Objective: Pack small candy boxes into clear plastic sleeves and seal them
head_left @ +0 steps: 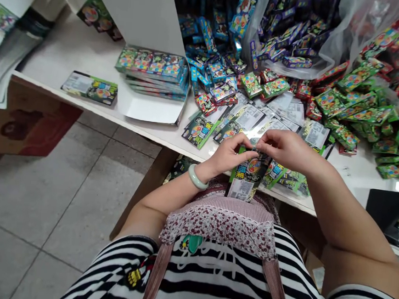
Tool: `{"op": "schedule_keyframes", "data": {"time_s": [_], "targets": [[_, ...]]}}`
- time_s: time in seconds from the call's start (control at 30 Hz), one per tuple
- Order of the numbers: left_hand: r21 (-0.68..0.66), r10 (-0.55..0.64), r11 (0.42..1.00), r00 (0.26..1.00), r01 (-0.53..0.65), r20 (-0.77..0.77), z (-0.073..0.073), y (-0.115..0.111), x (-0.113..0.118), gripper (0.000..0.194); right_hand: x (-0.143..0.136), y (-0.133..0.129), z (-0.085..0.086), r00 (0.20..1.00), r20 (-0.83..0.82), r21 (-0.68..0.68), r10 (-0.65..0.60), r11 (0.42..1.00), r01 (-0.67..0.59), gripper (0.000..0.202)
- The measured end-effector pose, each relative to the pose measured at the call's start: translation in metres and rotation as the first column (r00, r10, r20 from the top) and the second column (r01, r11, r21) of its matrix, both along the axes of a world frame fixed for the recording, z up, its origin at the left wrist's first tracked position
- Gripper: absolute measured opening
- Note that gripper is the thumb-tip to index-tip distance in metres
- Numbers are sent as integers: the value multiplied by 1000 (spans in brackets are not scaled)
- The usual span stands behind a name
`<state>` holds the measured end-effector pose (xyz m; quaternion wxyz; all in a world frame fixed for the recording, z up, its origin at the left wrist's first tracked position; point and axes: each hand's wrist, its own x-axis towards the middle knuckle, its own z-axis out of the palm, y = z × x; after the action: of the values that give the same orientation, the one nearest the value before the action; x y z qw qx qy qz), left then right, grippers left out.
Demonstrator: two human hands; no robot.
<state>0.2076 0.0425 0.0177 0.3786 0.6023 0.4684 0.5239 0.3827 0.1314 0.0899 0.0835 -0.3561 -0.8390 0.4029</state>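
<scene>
Close to my body, at the table's front edge, hangs a black and green printed packet [244,173] with a pale label panel low on it. My left hand [228,154] is closed on its upper edge, thumb against fingers, a pale bangle at the wrist. From the other side my right hand [282,147] pinches at the same top edge, its fingertips almost meeting the left ones. What exactly lies between the right fingertips is too small to make out. More printed packets [201,129] lie spread on the table just beyond both hands.
An open white carton [147,111] holds stacked colourful packs at left, beside a lone packet [90,88]. Small blue boxes [205,32], purple boxes [298,63] in a clear bag, and green boxes [358,104] heap behind. A black tape dispenser [384,214] stands right.
</scene>
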Motion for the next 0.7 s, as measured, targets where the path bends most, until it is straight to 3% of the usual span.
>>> {"op": "schedule_keyframes", "data": {"time_s": [0.13,0.23,0.3,0.37,0.43,0.47,0.53,0.63,0.7], "targets": [[37,37,999,999,-37,-7,-2,2,5,18,-1,4,-7,999,-1,-62,-49,997,49,32],[45,64,997,998,-64,6,-4,0,5,18,-3,11,-19,995,-73,-338,-71,940,42,37],[-22,55,998,997,-54,50,-7,-6,4,26,-5,12,-25,987,-117,-553,-109,833,27,40],[-142,-36,989,993,52,116,-10,-16,4,38,-8,11,-28,986,-75,-722,-149,690,50,37],[-242,-151,952,976,187,158,-11,-28,2,40,-10,8,-26,987,8,-822,-163,561,99,31],[-266,-178,940,972,215,156,-10,-34,-2,39,-10,7,-24,986,35,-845,-161,523,115,29],[-231,-155,957,983,174,96,2,-46,-16,38,-10,5,-17,987,15,-837,-163,538,102,27],[55,52,997,996,-48,-79,41,-54,-59,35,-4,6,-10,968,-120,-706,-219,705,72,33],[320,307,917,933,-238,-185,69,-45,-101,33,2,9,-12,936,-186,-604,-299,786,131,40]]}}
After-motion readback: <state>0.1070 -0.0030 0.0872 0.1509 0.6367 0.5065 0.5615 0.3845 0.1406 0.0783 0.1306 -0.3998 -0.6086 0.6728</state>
